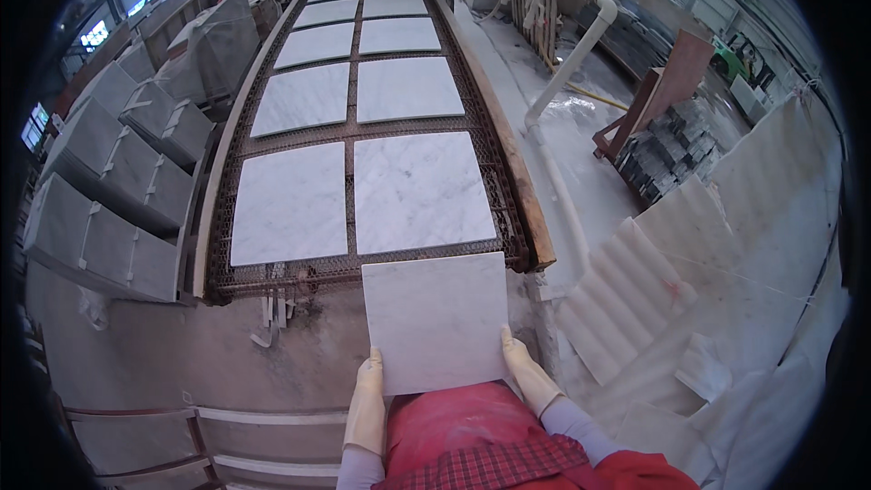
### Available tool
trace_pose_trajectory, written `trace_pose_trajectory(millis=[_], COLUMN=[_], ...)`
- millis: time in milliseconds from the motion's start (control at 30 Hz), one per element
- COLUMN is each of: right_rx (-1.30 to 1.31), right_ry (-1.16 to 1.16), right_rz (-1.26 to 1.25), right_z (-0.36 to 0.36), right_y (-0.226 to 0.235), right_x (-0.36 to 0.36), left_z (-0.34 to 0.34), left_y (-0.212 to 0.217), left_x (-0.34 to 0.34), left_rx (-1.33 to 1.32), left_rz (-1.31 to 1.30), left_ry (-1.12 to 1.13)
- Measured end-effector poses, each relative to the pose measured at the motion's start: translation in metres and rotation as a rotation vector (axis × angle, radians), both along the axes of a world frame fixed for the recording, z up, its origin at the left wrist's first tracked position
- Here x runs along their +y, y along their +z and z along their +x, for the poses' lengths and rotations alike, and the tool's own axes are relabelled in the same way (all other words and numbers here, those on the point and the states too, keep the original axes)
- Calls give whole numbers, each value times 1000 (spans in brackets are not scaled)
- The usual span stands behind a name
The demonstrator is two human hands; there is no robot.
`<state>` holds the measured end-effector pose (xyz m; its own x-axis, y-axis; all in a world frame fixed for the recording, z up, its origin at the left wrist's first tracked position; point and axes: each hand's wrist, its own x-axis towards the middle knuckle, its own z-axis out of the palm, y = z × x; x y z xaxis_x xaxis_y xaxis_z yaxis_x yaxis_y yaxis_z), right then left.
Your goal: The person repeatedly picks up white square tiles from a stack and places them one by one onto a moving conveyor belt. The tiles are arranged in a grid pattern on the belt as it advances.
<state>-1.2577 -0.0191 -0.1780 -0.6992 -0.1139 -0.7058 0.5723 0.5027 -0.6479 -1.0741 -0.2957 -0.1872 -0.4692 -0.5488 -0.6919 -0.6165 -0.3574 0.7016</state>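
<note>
You hold a white marble tile (437, 319) at 6 o'clock, left hand (367, 404) and right hand (529, 374) each clamped on a side edge. Next, I judge, it needs a level carry toward the mesh conveyor (363, 265) at 12 o'clock.

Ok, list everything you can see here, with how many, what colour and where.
Held marble tile: one, white, centre bottom, gripped at both lower corners.
Tiles on mesh conveyor: about ten visible, white with grey veins, two columns running away.
Mesh conveyor: one, rusty brown, centre.
Strapped tile stacks: several, grey-white, left.
Pipe: one, white, upper right.
Stacked tile pile: fanned, white, right.
Apron: one, red, bottom.
Left hand: pale glove, tile's lower left corner.
Right hand: pale glove, tile's lower right corner.
</note>
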Motion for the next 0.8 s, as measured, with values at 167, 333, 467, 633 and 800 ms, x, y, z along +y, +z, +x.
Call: trace_pose_trajectory(millis=[167,333,467,633,800], right_rx=[40,-60,-123,-76,-63], right_ry=[13,-39,-75,34,55], right_rz=[-10,-125,-195,-156,-228], right_z=[-10,-16,-15,-21,-32], right_y=[-23,-36,-16,-9,-105], right_x=[8,11,0,2,21], left_z=[-8,-10,-9,-16,-17], left_y=[5,20,4,3,9], left_x=[3,5,0,1,3], left_rx=[-206,-170,-140,-129,-206], left_rz=[-300,-304,-316,-364,-386], left_ry=[-187,-162,-148,-130,-159])
